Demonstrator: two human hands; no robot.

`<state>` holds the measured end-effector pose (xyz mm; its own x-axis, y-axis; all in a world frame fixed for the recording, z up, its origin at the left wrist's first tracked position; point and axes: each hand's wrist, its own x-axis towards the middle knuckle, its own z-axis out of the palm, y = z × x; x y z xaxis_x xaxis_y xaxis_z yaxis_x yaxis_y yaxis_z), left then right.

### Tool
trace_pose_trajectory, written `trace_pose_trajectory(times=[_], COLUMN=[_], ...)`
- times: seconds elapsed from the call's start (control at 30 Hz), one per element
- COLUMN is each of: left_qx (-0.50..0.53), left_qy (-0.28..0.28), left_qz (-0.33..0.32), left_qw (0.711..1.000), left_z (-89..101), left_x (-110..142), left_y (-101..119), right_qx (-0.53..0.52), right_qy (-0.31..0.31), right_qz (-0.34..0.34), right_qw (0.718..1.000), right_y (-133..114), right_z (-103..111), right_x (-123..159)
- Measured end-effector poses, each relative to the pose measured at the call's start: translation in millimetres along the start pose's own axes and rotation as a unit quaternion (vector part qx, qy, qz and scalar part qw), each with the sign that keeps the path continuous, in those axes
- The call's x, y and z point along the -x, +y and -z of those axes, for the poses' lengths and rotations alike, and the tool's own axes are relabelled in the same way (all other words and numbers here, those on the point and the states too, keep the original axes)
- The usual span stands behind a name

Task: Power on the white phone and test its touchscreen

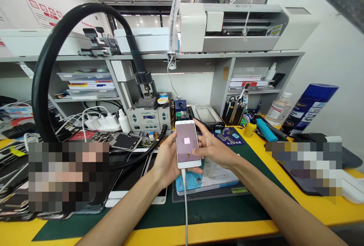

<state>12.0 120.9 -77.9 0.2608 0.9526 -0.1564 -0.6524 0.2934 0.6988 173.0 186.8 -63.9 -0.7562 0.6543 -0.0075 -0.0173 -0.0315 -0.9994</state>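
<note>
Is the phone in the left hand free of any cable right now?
No, a white cable runs into the bottom edge of the phone in the left hand.

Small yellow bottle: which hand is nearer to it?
Right. The right hand, at the white phone, is left of the small yellow bottle and closer to the camera; the left hand, holding the phone, is farther left.

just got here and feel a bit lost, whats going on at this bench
A person has a white phone cradled in the left hand, with the right hand at its side and a fingertip over the lit screen. A white cable meets the phone's lower edge. Below is a green mat.
</note>
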Motion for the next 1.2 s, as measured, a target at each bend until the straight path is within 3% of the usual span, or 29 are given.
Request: trace_pose_trajectory(times=[0.4, 1.2], left_qx=[0.008, 0.007], left_qy=[-0.012, -0.005], left_qz=[-0.003, -0.021], left_qw=[1.000, 1.000], left_z=[0.7, -1.0], left_x=[1.2, 3.3], left_y=[-1.8, -1.7], right_qx=[0.013, 0.025], right_qy=[0.030, -0.033], right_qz=[-0.003, 0.023], right_qw=[0.999, 0.999], right_y=[-2.5, -1.8], right_z=[-1.8, 0.0], right_x=[-0.4, 2.7])
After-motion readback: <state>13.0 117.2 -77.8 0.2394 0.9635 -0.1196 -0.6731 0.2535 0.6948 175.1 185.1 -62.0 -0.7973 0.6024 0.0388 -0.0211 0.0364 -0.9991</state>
